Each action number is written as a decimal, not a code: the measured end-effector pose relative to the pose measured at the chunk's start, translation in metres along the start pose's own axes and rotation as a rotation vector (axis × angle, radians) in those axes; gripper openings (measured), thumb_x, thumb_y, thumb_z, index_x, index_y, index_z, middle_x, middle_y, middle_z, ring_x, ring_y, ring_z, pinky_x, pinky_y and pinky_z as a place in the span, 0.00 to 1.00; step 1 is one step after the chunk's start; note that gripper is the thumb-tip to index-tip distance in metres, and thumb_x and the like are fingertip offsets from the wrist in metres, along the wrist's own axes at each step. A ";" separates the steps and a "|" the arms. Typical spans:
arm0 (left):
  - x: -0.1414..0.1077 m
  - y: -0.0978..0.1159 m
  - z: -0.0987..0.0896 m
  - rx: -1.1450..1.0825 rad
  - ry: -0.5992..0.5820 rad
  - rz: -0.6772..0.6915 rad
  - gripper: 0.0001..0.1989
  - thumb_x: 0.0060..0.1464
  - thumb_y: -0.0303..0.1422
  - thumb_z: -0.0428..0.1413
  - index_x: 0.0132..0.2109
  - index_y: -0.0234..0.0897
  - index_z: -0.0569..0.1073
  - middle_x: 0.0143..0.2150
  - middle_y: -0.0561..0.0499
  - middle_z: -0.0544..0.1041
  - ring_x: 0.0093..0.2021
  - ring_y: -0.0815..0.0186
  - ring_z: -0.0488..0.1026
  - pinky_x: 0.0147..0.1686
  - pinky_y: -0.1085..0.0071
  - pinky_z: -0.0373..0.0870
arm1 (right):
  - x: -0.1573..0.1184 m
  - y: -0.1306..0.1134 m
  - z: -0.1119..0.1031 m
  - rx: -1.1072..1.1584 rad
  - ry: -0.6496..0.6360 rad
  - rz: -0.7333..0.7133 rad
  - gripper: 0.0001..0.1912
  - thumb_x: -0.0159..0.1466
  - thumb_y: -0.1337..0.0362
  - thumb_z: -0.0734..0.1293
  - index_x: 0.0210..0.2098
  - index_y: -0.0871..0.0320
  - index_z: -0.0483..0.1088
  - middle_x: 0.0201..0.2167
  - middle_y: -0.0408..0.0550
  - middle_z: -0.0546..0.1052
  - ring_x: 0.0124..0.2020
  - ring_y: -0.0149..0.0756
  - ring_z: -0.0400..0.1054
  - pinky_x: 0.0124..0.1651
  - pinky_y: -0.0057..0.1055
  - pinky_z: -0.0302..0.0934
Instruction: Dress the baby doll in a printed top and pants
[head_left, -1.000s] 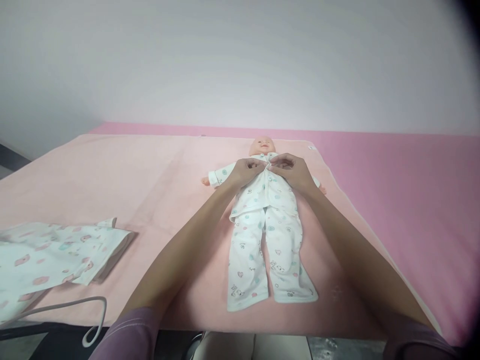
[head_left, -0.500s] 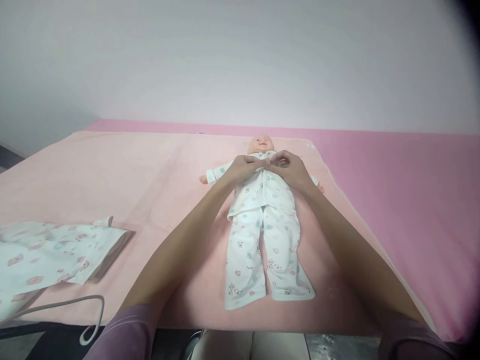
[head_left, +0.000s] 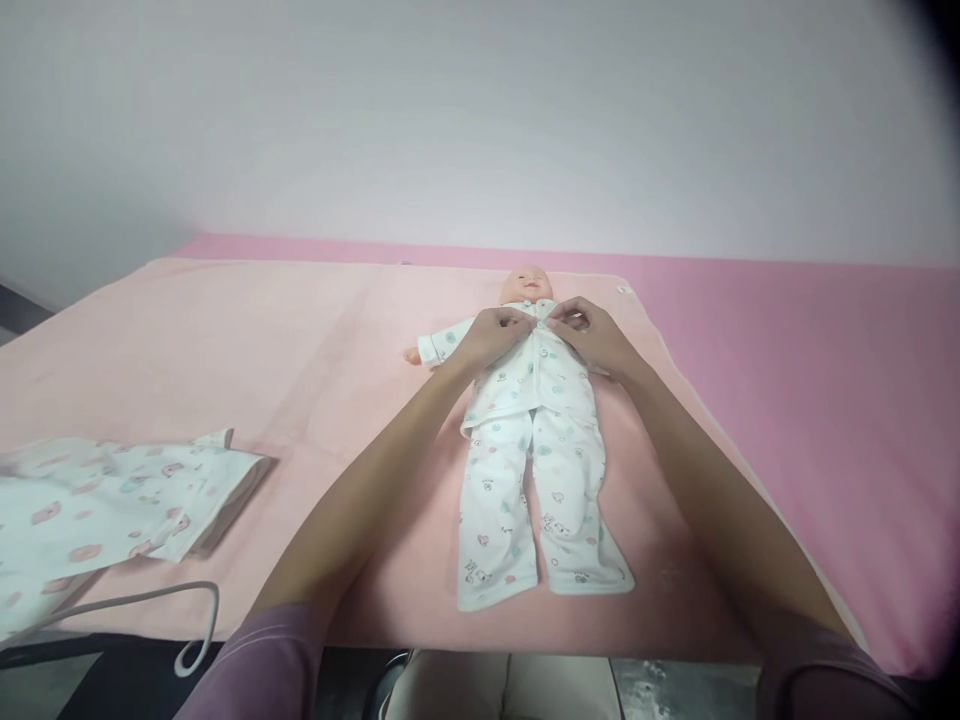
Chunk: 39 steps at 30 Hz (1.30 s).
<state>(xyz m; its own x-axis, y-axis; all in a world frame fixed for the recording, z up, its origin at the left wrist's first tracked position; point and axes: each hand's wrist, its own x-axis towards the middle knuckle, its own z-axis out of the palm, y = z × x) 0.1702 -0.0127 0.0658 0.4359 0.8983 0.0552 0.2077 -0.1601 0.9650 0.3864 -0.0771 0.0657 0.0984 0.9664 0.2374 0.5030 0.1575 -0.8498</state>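
Observation:
A baby doll (head_left: 527, 284) lies on its back with its head toward the wall. It wears a white printed jacket (head_left: 531, 380) and matching trousers (head_left: 499, 500). At the upper chest, my left hand (head_left: 501, 335) pinches the jacket's front edge from the left. My right hand (head_left: 589, 330) pinches the front from the right, fingertips close to the other hand's, with a narrow gap between. The doll's left-side arm sticks out past my left hand; its other arm is mostly hidden behind my right hand and forearm.
Another white printed garment (head_left: 135, 495) lies at the left on the peach mat (head_left: 315, 330). A pale cable (head_left: 214, 610) loops at the near left edge. Bright pink cloth (head_left: 825, 400) extends on the right, and a plain wall (head_left: 480, 120) stands behind.
My hands have parted slightly at the chest, showing more of the jacket's collar and front. The whole view has shifted a little. The doll's right-side hand has gone out of sight.

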 end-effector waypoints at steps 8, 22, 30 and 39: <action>0.025 -0.005 -0.018 0.331 0.141 0.249 0.12 0.66 0.37 0.64 0.55 0.44 0.82 0.55 0.47 0.84 0.48 0.60 0.78 0.51 0.63 0.73 | 0.054 0.003 -0.014 -0.232 -0.103 -0.087 0.15 0.67 0.55 0.75 0.51 0.53 0.81 0.55 0.51 0.84 0.47 0.44 0.74 0.54 0.44 0.70; 0.045 -0.016 -0.010 0.163 0.127 0.324 0.13 0.65 0.42 0.63 0.45 0.40 0.87 0.46 0.49 0.88 0.36 0.65 0.76 0.44 0.65 0.73 | 0.058 0.015 0.012 0.095 -0.002 -0.078 0.26 0.60 0.40 0.80 0.44 0.53 0.81 0.48 0.50 0.85 0.50 0.46 0.77 0.60 0.45 0.70; 0.037 -0.005 -0.007 0.102 0.115 0.214 0.13 0.62 0.45 0.68 0.41 0.39 0.86 0.46 0.46 0.88 0.46 0.60 0.81 0.48 0.66 0.72 | 0.060 0.015 0.009 0.116 -0.044 -0.046 0.29 0.57 0.37 0.83 0.42 0.52 0.80 0.49 0.51 0.86 0.50 0.45 0.77 0.60 0.44 0.72; 0.048 -0.016 -0.001 0.029 0.147 0.163 0.12 0.65 0.43 0.66 0.43 0.38 0.84 0.45 0.46 0.87 0.45 0.61 0.80 0.47 0.67 0.71 | 0.062 0.022 -0.002 0.240 -0.172 0.046 0.28 0.57 0.44 0.85 0.49 0.51 0.81 0.48 0.49 0.85 0.53 0.46 0.79 0.63 0.46 0.74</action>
<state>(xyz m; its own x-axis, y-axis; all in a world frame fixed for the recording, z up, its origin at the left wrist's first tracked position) 0.1872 0.0332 0.0533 0.3340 0.9092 0.2485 0.1714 -0.3178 0.9325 0.4053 -0.0146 0.0628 -0.0403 0.9907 0.1301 0.2825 0.1362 -0.9496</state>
